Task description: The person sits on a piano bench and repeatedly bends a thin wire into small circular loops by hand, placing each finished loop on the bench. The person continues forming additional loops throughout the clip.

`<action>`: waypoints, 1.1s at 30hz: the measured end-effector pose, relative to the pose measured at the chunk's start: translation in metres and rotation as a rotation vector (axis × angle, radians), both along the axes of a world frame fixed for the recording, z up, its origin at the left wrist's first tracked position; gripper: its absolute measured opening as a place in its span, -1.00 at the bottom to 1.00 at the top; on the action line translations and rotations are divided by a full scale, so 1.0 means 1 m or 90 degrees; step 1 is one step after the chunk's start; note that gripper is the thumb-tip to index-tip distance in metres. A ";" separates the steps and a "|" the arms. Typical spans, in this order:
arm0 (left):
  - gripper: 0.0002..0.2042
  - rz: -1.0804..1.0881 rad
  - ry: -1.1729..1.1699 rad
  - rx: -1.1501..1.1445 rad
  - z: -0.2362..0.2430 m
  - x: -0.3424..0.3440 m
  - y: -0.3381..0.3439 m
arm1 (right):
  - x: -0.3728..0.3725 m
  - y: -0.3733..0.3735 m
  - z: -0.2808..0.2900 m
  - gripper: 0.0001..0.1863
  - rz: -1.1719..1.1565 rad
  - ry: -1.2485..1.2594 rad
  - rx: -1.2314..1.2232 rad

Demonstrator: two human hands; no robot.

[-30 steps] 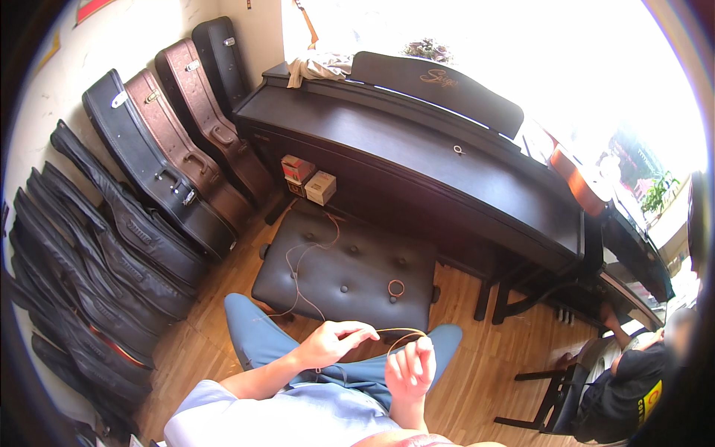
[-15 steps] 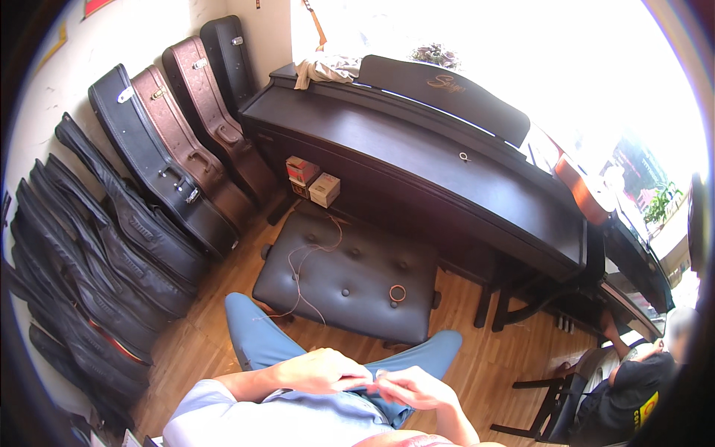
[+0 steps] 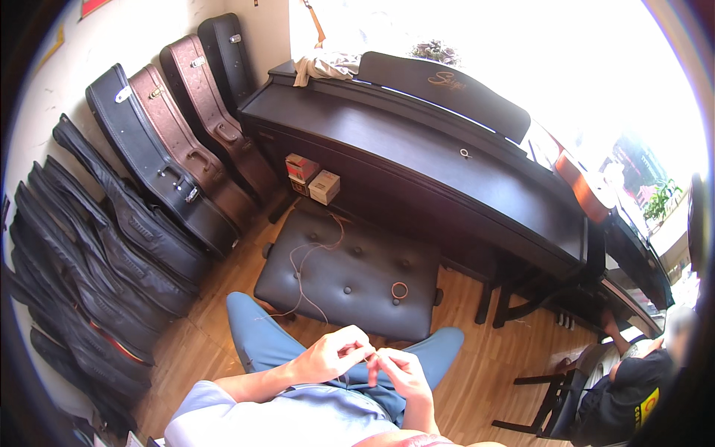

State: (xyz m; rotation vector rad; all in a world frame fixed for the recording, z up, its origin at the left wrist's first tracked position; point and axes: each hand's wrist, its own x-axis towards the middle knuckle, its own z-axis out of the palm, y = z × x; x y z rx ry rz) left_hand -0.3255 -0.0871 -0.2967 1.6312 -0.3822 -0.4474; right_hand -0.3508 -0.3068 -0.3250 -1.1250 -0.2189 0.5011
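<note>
My left hand (image 3: 332, 353) and my right hand (image 3: 396, 372) meet above my lap, fingertips close together in pinches on a thin tan cord (image 3: 371, 357), small and partly hidden by the fingers. Just beyond them is a black tufted bench (image 3: 346, 272), with a thin loose cord (image 3: 299, 277) draped across it and a small orange coil (image 3: 399, 289) lying near its right side. My legs in blue trousers are spread beneath my hands.
A dark upright piano (image 3: 417, 179) stands behind the bench, small boxes (image 3: 325, 186) below it. Guitar cases (image 3: 171, 141) and soft bags (image 3: 82, 276) line the left wall. An orange guitar (image 3: 577, 186) rests at right. Another person (image 3: 625, 384) sits on a chair at lower right.
The arched cord held between my hands has shrunk from sight as my hands came together and dropped. Over the last half second they rose slightly and their fingers drew into pinches.
</note>
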 end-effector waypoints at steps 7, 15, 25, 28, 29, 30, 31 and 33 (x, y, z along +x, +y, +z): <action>-0.87 0.029 0.000 0.039 0.017 0.004 -0.003 | 0.009 0.023 0.012 -0.92 -0.240 -0.247 -0.243; -0.82 -0.005 -0.091 0.085 0.024 0.025 0.014 | 0.020 0.036 0.021 -0.91 -0.329 -0.349 -0.438; -0.89 0.179 -0.185 0.096 -0.007 0.043 0.002 | 0.033 0.011 0.003 -0.87 -0.312 -0.111 -0.191; -0.89 0.185 -0.184 0.078 -0.020 0.048 -0.003 | 0.038 0.004 -0.004 -0.85 -0.241 -0.240 -0.284; -0.87 0.167 -0.116 0.059 -0.024 0.048 -0.004 | 0.040 0.003 -0.009 -0.83 -0.226 -0.224 -0.265; -0.87 0.159 -0.077 0.046 -0.022 0.050 -0.006 | 0.043 0.004 -0.015 -0.82 -0.212 -0.215 -0.243; -0.86 0.150 -0.054 0.019 -0.028 0.051 -0.008 | 0.044 0.007 -0.020 -0.81 -0.214 -0.184 -0.190; -0.84 0.135 0.001 -0.033 -0.037 0.052 -0.011 | 0.042 0.014 -0.028 -0.81 -0.252 -0.092 -0.075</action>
